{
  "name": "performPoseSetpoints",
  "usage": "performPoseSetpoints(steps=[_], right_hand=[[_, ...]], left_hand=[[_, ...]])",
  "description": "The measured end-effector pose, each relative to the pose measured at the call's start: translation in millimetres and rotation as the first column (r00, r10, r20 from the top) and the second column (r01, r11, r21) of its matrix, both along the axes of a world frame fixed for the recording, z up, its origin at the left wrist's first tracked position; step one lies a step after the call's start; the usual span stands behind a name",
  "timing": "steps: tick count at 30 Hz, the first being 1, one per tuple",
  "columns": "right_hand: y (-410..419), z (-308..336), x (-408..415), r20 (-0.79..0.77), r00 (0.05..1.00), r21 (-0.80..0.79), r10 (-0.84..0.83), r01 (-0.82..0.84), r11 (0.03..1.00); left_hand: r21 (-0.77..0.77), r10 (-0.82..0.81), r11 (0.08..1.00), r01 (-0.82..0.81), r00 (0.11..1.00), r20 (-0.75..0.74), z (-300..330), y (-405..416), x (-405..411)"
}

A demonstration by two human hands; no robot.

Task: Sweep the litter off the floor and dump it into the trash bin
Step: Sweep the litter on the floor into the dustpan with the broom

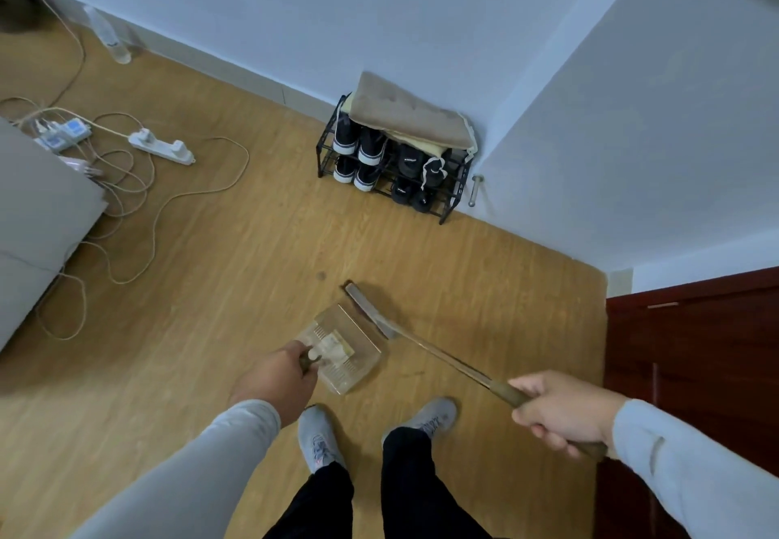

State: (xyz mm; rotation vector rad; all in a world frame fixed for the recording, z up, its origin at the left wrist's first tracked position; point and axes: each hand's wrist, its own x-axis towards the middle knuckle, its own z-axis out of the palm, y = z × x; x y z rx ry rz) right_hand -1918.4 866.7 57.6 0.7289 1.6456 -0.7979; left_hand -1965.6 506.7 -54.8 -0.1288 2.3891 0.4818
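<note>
Litter (335, 349): pale crumpled scraps, already inside the clear dustpan (354, 330), bunched near the handle end, so the sweep step looks done for this patch. The dustpan sits on the wood floor (210, 264) just ahead of the person's shoes (320, 437), mouth pointing away toward the broom head (364, 304), which lies just beside the pan's open edge; probably parked there to block scraps from sliding back out. Left hand (274, 387) is curled round the dustpan's upright handle (307, 363), a firm wrap, likely to steady or lift the pan level. Right hand (565, 410) is closed in a full fist round the broom's brown grip, with the long shaft (442, 359) angled low across the floor, which keeps the bristles flat against the pan lip. No trash bin in view, so the dump step is pending and the bin has to be found first. Outward: a black shoe rack (396, 167) with folded cloth on top stands in the wall corner, power strips and loose cables (160, 146) lie near the left edge of the floor beside grey furniture, and a dark red door (691, 370) is at right. Risk: tilting the pan on lift spills the scraps.
</note>
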Motion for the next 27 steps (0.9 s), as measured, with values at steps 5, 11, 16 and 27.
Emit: performPoseSetpoints(steps=[5,11,16,27], right_hand=[[-47.0,1.7,-10.6,-0.095,0.989,0.109,0.113,-0.102,0.989],[-85.1,-15.8,-32.5,-0.173,0.974,0.19,0.146,-0.112,0.975],[-102.6,-34.2,-65.2,-0.229,0.959,0.18,0.164,-0.124,0.976],[-141.3,-118.3,-147.1,-0.162,0.764,0.328,0.624,-0.555,0.765]], left_hand=[[0.03,0.119,0.993,-0.118,0.993,-0.026,19.4,-38.0,8.8],[0.036,0.235,0.972,-0.233,0.972,-0.032,20.2,-73.0,0.7],[0.009,0.286,0.958,-0.286,0.957,-0.042,4.6,-84.9,-24.4],[-0.083,0.306,0.946,-0.312,0.949,-0.079,-23.4,-83.8,-86.0]])
